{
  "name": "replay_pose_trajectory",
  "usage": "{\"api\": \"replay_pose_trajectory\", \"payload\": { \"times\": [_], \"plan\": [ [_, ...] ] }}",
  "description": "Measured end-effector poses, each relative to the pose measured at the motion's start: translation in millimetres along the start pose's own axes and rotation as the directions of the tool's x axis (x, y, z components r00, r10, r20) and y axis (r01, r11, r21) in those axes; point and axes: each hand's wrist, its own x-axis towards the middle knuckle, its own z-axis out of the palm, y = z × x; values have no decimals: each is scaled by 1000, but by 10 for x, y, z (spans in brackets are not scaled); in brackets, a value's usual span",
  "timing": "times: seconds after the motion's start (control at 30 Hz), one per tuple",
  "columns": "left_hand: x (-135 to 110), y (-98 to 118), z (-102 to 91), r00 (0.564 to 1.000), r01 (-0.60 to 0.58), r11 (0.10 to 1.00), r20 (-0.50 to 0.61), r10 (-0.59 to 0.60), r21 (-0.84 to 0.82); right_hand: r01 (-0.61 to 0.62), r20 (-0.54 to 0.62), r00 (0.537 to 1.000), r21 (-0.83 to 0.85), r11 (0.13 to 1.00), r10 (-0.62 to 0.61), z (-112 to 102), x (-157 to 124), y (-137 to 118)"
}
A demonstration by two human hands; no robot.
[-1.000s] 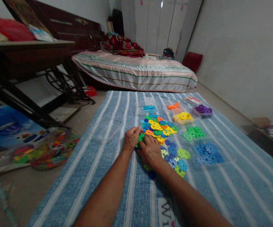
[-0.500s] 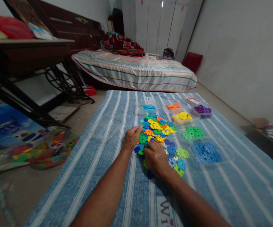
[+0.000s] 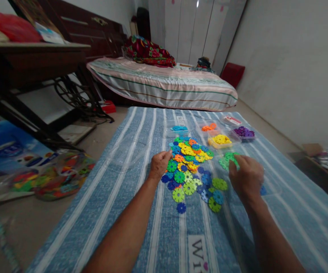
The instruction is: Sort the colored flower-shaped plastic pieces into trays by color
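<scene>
A mixed pile of notched plastic discs (image 3: 188, 151) in yellow, orange, green and blue lies on the striped cloth. At the pile's left edge is my left hand (image 3: 159, 166), thumb and index pressed together; whatever may be between them is hidden. My right hand (image 3: 246, 176) is over the near edge of the clear tub of green discs (image 3: 225, 160), its fingers curled and bent downward. I cannot make out what it holds. Its back and wrist cover most of the tub of blue discs (image 3: 263, 190). Loose lime discs (image 3: 189, 187) and a dark blue disc (image 3: 181, 207) lie nearer me.
Clear tubs with light blue discs (image 3: 179, 129), orange discs (image 3: 208, 128), yellow discs (image 3: 220, 140) and purple discs (image 3: 244, 132) stand behind the pile. A transparent plastic sheet or lid (image 3: 126, 151) lies left. Beyond the table is a bed (image 3: 164, 85).
My right hand has moved from the front of the pile rightward to the green tub, uncovering green and lime discs. My left hand stays at the pile's left edge.
</scene>
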Motion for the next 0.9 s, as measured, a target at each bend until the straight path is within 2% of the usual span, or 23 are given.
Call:
{"api": "replay_pose_trajectory", "payload": {
  "times": [0.1,0.23,0.33,0.47,0.7,0.9],
  "plan": [
    [-7,26,-1,1000,-7,1000,6,7,21,76,42,996,122,990,-81,33,-140,-158],
    [-14,38,-7,1000,-7,1000,13,7,28,193,180,947,345,919,-267,156,-403,-653],
    [-25,45,-13,1000,0,1000,21,0,1,207,294,895,394,895,-336,249,-513,-943],
    [-42,68,-16,999,15,999,31,-14,-29,196,387,856,370,908,-342,347,-543,-1100],
    [-9,47,-9,999,17,999,30,-15,-43,242,358,858,349,905,-368,390,-547,-1128],
    [-23,91,-26,999,12,999,34,-10,-43,296,207,897,373,879,-390,413,-547,-1104]
  ]
}}
